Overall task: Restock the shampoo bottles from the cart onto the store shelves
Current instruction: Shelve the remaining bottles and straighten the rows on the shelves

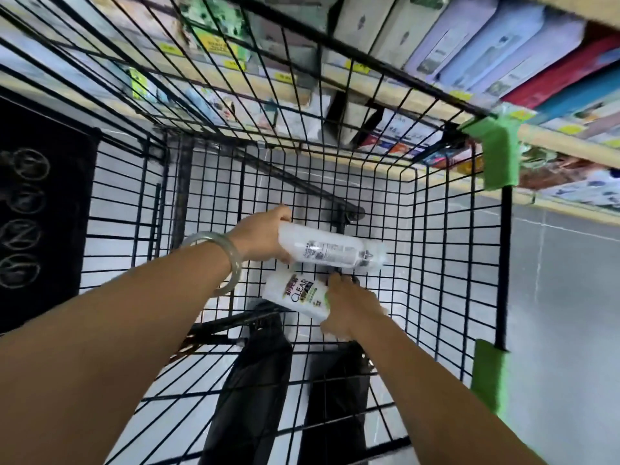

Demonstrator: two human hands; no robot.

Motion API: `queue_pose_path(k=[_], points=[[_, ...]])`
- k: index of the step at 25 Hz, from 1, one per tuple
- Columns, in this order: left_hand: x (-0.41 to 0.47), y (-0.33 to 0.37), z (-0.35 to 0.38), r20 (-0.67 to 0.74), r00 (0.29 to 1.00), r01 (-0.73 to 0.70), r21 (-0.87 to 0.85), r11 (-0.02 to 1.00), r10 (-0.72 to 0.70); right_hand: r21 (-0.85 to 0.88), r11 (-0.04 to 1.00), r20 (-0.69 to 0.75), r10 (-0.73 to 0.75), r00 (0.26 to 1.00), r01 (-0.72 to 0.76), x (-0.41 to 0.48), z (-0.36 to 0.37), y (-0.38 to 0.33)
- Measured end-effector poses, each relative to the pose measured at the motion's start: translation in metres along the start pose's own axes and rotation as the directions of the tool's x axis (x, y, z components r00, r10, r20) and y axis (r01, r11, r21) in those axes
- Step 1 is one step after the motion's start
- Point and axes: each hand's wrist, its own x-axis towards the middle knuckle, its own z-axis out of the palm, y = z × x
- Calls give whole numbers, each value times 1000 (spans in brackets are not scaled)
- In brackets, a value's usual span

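Your left hand holds the top bottle, your right hand grips the CLEAR bottle; both look smooth and slippery, so hold the middle.

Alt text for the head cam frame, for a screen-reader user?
The left hand grips a white shampoo bottle held sideways and the right hand grips a second white bottle labelled CLEAR, both inside a black wire cart seen from above. Stocked store shelves run beyond it.

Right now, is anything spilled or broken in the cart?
Nothing stands out: no spill, no damage. The left hand holds one white plastic shampoo bottle, the right hand grips the white CLEAR-labelled bottle, both inside the black wire cart.
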Motion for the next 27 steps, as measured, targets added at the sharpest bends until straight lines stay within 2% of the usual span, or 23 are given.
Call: queue_pose_path(k=[4,9,12,14,19,24,27], points=[[-36,35,-38,-132,989,48,-178,983,-72,34,999,-19,33,999,-33,-45,-40,6],[-82,97,-88,-284,959,-30,-86,996,5,98,995,-123,9,992,4,-119,-90,16],[-126,138,-121,-372,927,-101,-139,985,43,101,995,-209,3,978,19,-165,-117,24],[-149,156,-135,-443,895,-149,-197,969,47,164,986,-263,8,965,37,-188,-134,31],[-209,223,-133,-561,824,-335,-359,871,86,388,912,-398,33,917,136,-260,-173,66],[-247,324,-124,-690,724,-430,-454,780,-3,447,863,-541,51,839,236,-327,-206,124],[-270,384,-119,-760,647,-528,-505,682,-62,527,766,-628,57,776,370,-368,-225,167]])
